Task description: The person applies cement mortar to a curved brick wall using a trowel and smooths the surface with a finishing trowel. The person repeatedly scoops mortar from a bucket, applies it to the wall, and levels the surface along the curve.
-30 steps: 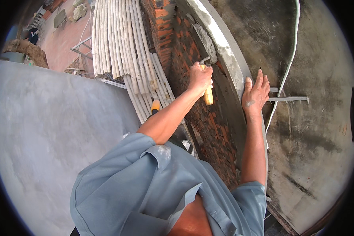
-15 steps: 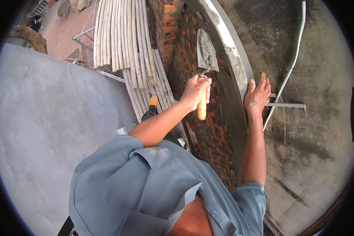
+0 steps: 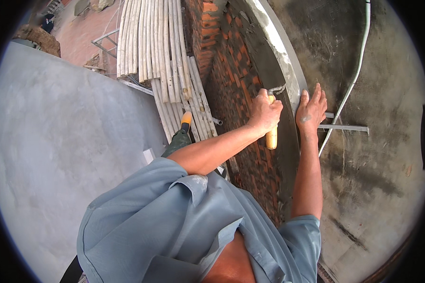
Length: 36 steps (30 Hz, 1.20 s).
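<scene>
while the left hand [image 3: 264,113] stays fisted on the trowel [image 3: 272,123], its yellow handle pointing down toward the person, blade up on the wet mortar strip [image 3: 269,70] atop the brick wall [image 3: 236,94], the right hand [image 3: 310,111] rests flat, fingers spread, holding nothing, just beside on the metal straightedge [image 3: 288,66].

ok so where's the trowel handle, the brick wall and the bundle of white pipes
trowel handle [image 3: 272,140], head view, lower end of the yellow grip
brick wall [image 3: 231,89], head view, bare red face
white pipes [image 3: 151,42], head view, middle of the bundle
</scene>
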Each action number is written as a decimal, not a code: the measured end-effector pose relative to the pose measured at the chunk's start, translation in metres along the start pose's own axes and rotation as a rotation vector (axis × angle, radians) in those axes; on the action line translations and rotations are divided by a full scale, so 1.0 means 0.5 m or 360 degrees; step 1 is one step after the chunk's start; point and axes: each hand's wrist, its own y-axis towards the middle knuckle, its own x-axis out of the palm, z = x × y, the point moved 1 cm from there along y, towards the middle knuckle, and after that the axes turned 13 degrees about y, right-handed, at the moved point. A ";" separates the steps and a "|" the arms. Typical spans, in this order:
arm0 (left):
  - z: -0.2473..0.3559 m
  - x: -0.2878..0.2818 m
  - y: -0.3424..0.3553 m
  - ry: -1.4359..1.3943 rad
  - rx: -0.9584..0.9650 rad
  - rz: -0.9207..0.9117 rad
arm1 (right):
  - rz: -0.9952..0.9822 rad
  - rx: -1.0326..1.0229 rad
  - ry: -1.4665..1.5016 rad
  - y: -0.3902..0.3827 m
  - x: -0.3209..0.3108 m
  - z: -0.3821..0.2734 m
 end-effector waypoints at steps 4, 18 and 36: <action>0.028 -0.043 -0.036 -0.0504 -0.0104 -0.0330 | -0.0017 0.0044 -0.0031 0.000 0.000 -0.001; -0.017 -0.124 0.174 -0.0498 -0.0380 -0.0230 | -0.0001 -0.0003 -0.0010 -0.001 0.002 0.001; 0.102 -0.208 0.183 -0.0812 0.0075 -0.0630 | 0.0015 -0.0082 0.0008 0.002 0.002 0.006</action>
